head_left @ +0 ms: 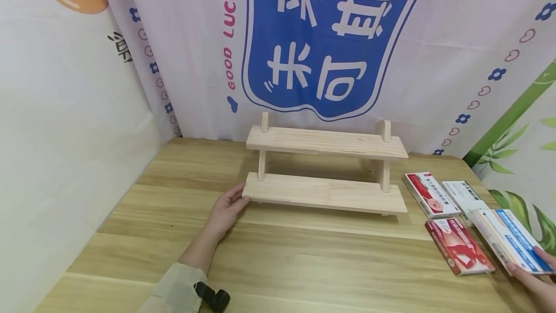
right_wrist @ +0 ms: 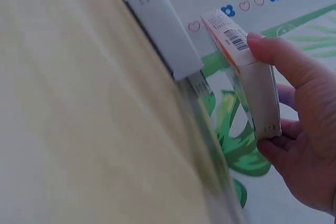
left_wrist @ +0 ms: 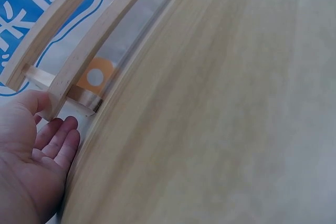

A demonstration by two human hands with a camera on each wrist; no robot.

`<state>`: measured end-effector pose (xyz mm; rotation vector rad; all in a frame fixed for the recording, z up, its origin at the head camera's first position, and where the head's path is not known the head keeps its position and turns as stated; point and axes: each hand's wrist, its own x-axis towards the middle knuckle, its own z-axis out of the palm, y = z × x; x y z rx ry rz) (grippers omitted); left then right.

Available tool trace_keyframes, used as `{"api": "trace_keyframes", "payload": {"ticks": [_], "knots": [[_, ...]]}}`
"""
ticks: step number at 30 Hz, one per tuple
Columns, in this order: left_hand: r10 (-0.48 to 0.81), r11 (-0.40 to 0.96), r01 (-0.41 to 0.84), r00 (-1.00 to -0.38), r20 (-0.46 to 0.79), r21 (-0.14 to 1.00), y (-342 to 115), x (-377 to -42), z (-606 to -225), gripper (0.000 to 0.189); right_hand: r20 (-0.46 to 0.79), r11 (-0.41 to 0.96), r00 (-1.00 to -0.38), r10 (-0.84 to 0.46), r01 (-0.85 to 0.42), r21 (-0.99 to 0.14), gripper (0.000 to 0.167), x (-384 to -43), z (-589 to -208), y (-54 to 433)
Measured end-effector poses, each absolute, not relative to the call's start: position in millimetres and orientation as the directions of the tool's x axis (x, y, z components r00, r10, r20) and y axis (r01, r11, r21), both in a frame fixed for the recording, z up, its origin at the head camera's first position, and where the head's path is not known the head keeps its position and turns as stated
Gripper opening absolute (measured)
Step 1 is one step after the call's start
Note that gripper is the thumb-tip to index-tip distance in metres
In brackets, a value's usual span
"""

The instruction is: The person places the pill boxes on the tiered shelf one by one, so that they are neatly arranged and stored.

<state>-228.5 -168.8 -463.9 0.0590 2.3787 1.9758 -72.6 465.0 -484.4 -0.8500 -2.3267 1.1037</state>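
Note:
A two-tier wooden shelf (head_left: 326, 192) stands at the back of the table. Its lower board's left end is held by my left hand (head_left: 227, 210); the left wrist view puts the thumb on the board (left_wrist: 86, 51) and the fingers beside and under its end. At the right, my right hand (head_left: 536, 279) grips a blue-and-white medicine box (head_left: 508, 238). The right wrist view has this box (right_wrist: 260, 98) tilted between thumb and fingers, seemingly raised off the table. Nearby lie a red medicine box (head_left: 460, 246), a red-and-white one (head_left: 431, 194) and a white-and-green one (head_left: 464, 198).
The wood-grain table (head_left: 304, 264) ends at the right, just past the boxes. Behind the shelf hangs a printed cloth (head_left: 200, 62) with a blue sign design. A white cloth wall (head_left: 78, 149) borders the left side. A black wrist device (head_left: 213, 297) sits on my left sleeve.

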Motion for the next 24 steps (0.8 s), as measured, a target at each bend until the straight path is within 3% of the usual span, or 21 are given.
{"api": "trace_keyframes", "payload": {"ticks": [5, 10, 24], "knots": [[0.061, 0.185, 0.004, -0.998, -0.007, 0.983, -168.9, -229.3, -464.9, 0.05, 0.228, 0.654, -0.82, 0.525, 0.216, -0.725, 0.075, -87.2, -465.5, 461.3], [0.051, 0.19, 0.005, -0.999, -0.005, 0.982, -168.8, -229.3, -466.1, 0.05, 0.195, 0.751, -0.911, 0.363, 0.162, -0.64, 0.078, -103.6, -420.9, 436.6], [0.048, 0.182, 0.009, -0.999, 0.001, 0.983, -169.1, -228.3, -465.8, 0.049, 0.094, 0.866, -0.989, 0.111, 0.05, -0.498, 0.086, -158.8, -349.3, 375.0]]}}
